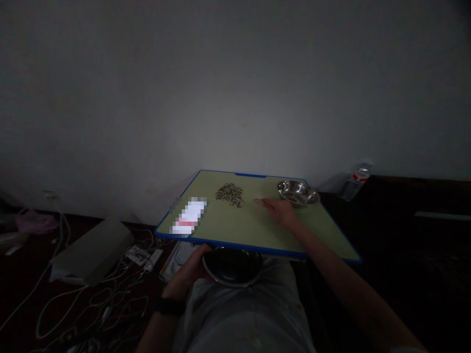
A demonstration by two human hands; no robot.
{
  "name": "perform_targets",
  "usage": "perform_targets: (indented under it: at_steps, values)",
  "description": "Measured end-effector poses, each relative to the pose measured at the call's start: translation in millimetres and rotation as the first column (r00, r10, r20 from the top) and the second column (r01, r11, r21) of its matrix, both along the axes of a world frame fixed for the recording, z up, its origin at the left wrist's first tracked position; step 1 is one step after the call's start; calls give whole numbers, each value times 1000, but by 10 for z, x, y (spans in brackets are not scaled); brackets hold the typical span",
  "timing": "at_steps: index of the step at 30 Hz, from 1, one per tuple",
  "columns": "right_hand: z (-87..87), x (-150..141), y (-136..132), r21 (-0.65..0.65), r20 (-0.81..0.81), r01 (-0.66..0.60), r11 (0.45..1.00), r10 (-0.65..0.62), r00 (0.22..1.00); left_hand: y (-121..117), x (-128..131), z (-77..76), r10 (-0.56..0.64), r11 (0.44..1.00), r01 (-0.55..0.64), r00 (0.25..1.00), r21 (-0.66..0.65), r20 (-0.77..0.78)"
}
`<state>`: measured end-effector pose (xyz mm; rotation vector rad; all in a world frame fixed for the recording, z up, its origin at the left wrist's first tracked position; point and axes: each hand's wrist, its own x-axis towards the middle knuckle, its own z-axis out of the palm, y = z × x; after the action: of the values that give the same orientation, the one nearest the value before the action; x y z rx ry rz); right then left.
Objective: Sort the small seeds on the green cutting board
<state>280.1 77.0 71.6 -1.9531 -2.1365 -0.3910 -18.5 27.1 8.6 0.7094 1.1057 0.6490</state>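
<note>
Small dark and light seeds or grains point(229, 193) lie in a loose pile on a pale green tabletop point(250, 228) with a blue rim. Over the board, to the right of the pile, my right hand point(281, 212) reaches in with its fingers stretched toward the grains; the fingertips are dim and blurred, and I make out nothing in them. A shiny metal bowl point(298, 192) stands just behind that hand. Below the board's near edge, my left hand point(196, 264) grips the left side of a bowl with a dark inside point(233, 267), held over my lap. What this bowl contains is too dark to see.
A blurred-out bright rectangle point(189, 217) lies on the board's left side. A plastic bottle point(356, 181) stands beyond the right edge. On the floor at left are a grey box point(93, 250), tangled cables point(110, 294) and a pink bag point(36, 221). A plain wall rises behind.
</note>
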Motion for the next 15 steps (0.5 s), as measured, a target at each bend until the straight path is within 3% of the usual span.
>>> perform_targets:
  at_steps: [5,10,15]
  values:
    - [58,-189,-94,74,-102,51,996,-43,994,-14,20,16,-16,1000,16,1000,2,2]
    - [-38,-490,-223,20,-175,3,1000,0,985,-17,28,14,-19,1000,19,1000,-8,9]
    - [-57,-560,-54,-19,-194,90,996,-92,977,3,25,-11,-20,1000,20,1000,-17,-1]
